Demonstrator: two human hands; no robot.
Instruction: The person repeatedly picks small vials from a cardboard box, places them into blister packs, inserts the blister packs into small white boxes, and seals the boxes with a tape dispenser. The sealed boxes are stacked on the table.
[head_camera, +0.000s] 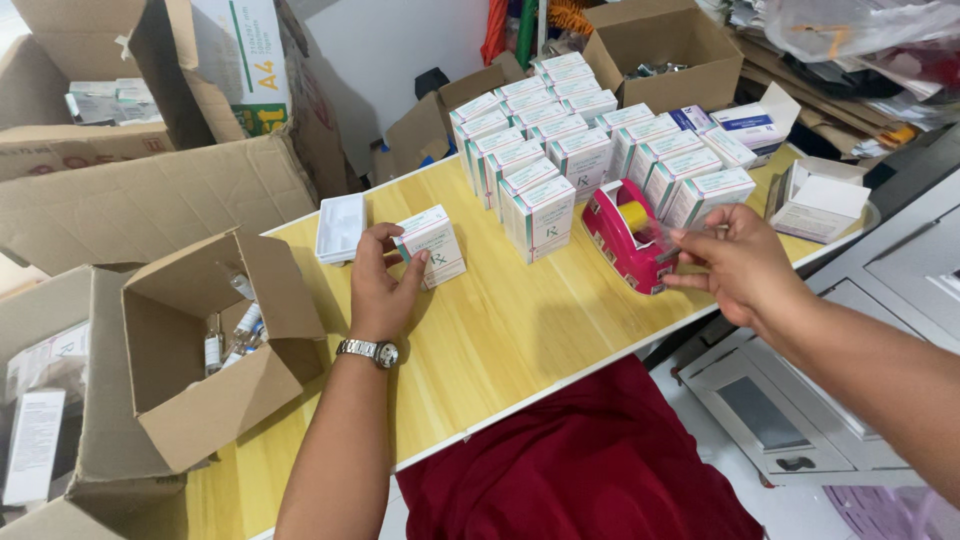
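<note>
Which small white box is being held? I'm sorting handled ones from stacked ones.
The lone small white box under the left hand, apart from the rows behind.

White cartons with green trim (545, 215) stand on a pale yellow wood-grain table (500, 340). A bright pink tape dispenser (625, 240) carries a yellow-cored roll. A brown cardboard box (200, 350) sits left. Silver wristwatch (368, 351); dark red cloth (580, 460) below.

A pale wooden table (500, 340) fills the middle, white-edged at its near side; open cardboard cartons (160, 200) crowd its left edge; a white wall (390, 50) stands behind the far corner — grey metal cabinets (800, 400) flank the right; light is even.
</note>
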